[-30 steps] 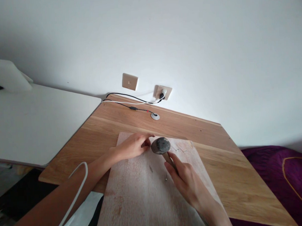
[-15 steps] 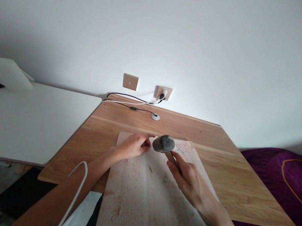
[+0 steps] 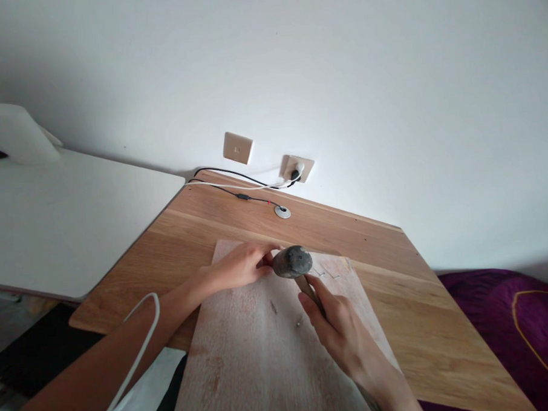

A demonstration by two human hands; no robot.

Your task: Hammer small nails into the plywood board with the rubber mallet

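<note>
Nearest of all, a white cord is looped over the left forearm at the lower left. Beneath both hands a pale, reddish-streaked board is laid on the wooden table, its surface worn in patches. A small metal piece is seen on it, just left of the right hand. By that hand a mallet is held, its grip closed round the handle close below the head. The head is dark grey, rounded and scuffed, with a paler patch at its edge; the handle is brownish. The handle's long axis is slanted, head end pointed away and leftward, over the far part of the board; the head itself is set crosswise, one end turned toward the left hand. There the fingers are curled at the board's far part, their tips partly covered by the head, so whether anything is pinched in that grip cannot be told. Slender metal pieces are scattered right of the head. Farther back, cables are run to a socket on the white wall.
</note>
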